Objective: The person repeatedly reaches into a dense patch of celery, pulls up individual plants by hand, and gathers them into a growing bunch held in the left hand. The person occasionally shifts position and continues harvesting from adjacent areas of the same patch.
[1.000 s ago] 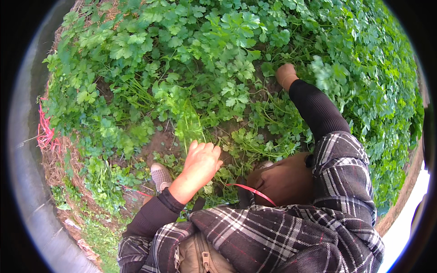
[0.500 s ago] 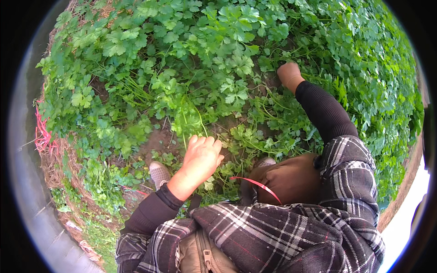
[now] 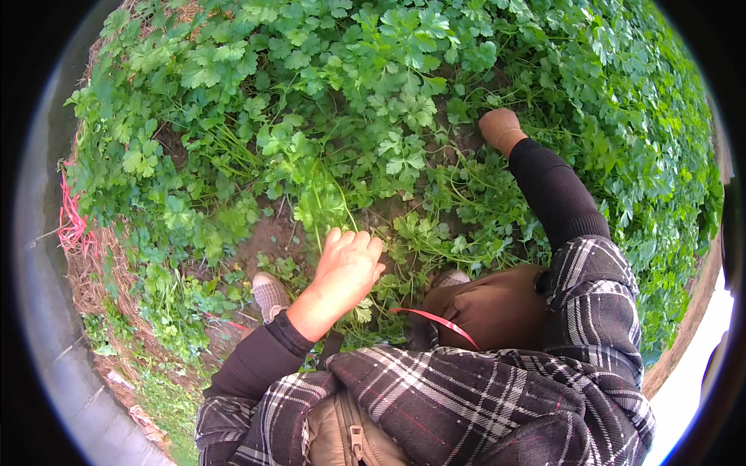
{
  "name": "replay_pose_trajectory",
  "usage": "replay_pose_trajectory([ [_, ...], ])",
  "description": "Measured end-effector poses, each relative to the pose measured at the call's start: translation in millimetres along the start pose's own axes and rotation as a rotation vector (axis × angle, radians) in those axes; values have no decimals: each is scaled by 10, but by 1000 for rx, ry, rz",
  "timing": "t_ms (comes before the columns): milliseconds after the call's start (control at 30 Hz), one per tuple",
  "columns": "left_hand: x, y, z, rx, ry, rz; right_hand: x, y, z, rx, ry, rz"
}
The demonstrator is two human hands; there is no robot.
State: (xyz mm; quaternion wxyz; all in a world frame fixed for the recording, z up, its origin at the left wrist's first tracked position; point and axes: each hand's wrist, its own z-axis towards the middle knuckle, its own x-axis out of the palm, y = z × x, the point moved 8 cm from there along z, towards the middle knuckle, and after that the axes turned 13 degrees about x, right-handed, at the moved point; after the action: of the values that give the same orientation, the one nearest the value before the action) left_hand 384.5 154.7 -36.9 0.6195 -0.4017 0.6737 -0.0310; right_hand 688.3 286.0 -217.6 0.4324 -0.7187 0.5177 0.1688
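My left hand (image 3: 350, 264), low centre, is curled round thin pale green stems (image 3: 318, 233) that rise into leaves (image 3: 299, 186) just beyond it. My right hand (image 3: 501, 128) is closed down among the dense leafy plants (image 3: 396, 101) at upper right, its fingertips and whatever they grip hidden. Brown soil (image 3: 272, 245) shows between the plants. A pink strap (image 3: 435, 314) lies below and right of my left hand, against brown clothing at my leg (image 3: 482, 311).
A grey concrete edge (image 3: 58, 318) curves along the left, with dry straw and pink cord (image 3: 71, 221) beside it. My shoes (image 3: 268, 295) show among the plants. A pale strip of bare ground (image 3: 691, 326) runs past the plants at right.
My left hand has moved slightly forward, still on the stems. My right hand has shifted a little to the right. The blurred leafy sprig beside it earlier is no longer there.
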Motion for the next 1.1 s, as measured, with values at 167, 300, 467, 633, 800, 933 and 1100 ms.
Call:
replay_pose_trajectory([
  [167, -6, -10, -4, 14, -26, 5, -104, 35, -170, -7, -42, 29],
  [300, 21, 20, 132, 38, 6, -21, -161, -47, -220, 2, 7, 86],
  [467, -64, 5, 362, 74, 49, -50, -715, -246, -246, -104, -318, 443],
  [633, -720, -145, 442, 206, -26, -73, -783, -1073, -430, 62, -82, 1003],
  [800, -1932, -42, 580, 315, -332, -66, -1523, -1948, -1289, 14, -410, 1899],
  [933, -2913, -67, 578, 406, -642, -322, -2807, -2342, -2569, 34, -913, 1845],
  [1100, -3863, -44, 83, 667, -1022, -544, -4356, -2052, -3666, -85, -1128, 1491],
])
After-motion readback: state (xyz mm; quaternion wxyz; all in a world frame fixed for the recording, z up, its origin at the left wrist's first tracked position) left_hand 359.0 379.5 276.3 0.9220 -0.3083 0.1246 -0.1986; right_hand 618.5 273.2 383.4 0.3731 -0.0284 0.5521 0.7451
